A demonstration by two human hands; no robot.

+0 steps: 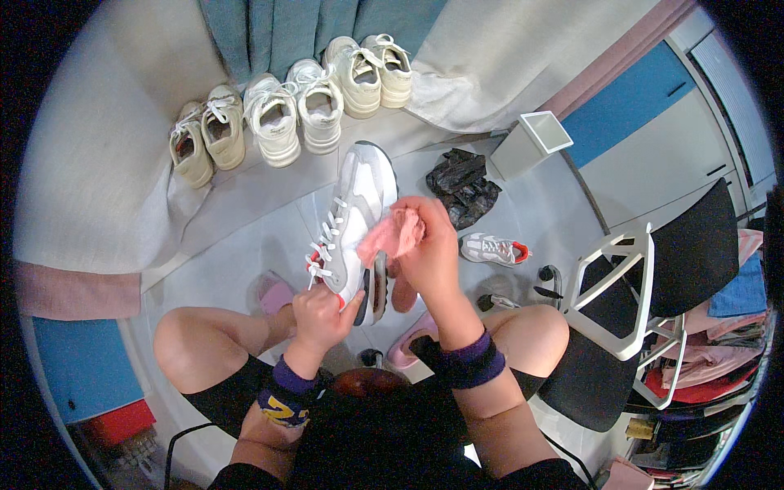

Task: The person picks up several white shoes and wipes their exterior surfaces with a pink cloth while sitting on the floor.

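Note:
In my left hand is the heel end of a white and grey lace-up sneaker, held with its toe pointing away from me. My right hand grips a crumpled pink cloth, which lies against the side of the shoe near its sole. The sneaker has white laces and an orange-red lining at the heel. A similar sneaker rests on the floor to the right of my right hand.
Several off-white sneakers stand in a row before the curtains. A crumpled black plastic bag lies near a white bin. At the right is a black chair with white frame parts. Pink slippers are at my feet.

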